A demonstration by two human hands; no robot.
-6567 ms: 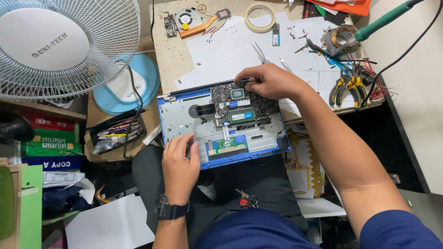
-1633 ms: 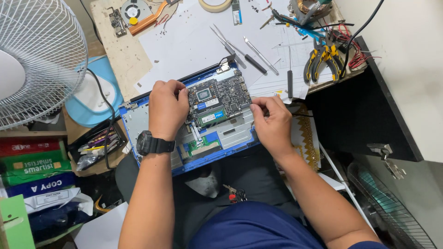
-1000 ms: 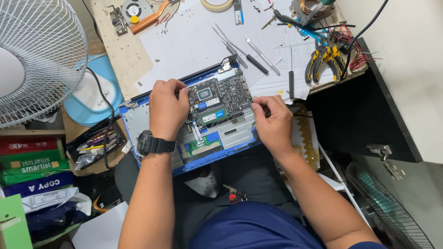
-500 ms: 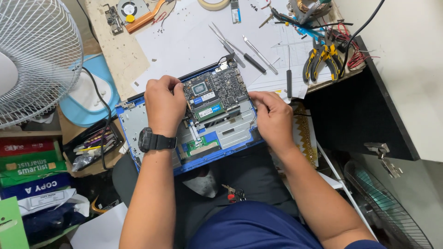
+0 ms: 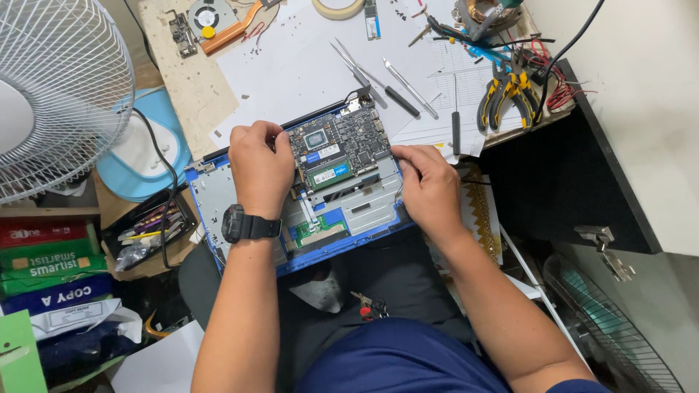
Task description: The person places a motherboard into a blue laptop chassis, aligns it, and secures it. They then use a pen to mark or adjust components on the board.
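Overhead view of an opened laptop base [image 5: 240, 218], blue-edged, lying at the near edge of the workbench [image 5: 291, 65] and partly over the person's lap; the dark green mainboard [image 5: 338, 145] sits in its far half, apparently lifted at a slight tilt out of the tray, though how far it has come free cannot be told. The left hand [image 5: 258, 171], a black watch [image 5: 250, 224] on its wrist, is closed on the board's left edge, fingers curled over the top; the right hand [image 5: 429, 185] pinches the right edge between thumb and fingertips; neither hand is empty. To do this step well, judged from the frame: grip only the bare margins, keep fingers off the square processor chip [image 5: 318, 140] and the green memory stick [image 5: 329, 175]; raise both sides evenly so the board does not flex; watch the black cable [image 5: 354, 94] at the far corner for snagging. Near by on the bench lie two screwdrivers [image 5: 397, 98], yellow-handled pliers [image 5: 502, 94], a roll of tape [image 5: 338, 7] and a removed cooling fan [image 5: 207, 16]; a white desk fan [image 5: 51, 94] stands at left. Compared with half a second earlier, both hands keep the same grips; the board's position appears almost unchanged; compared with several seconds earlier, the left hand has moved from the near edge of the base up to the board.
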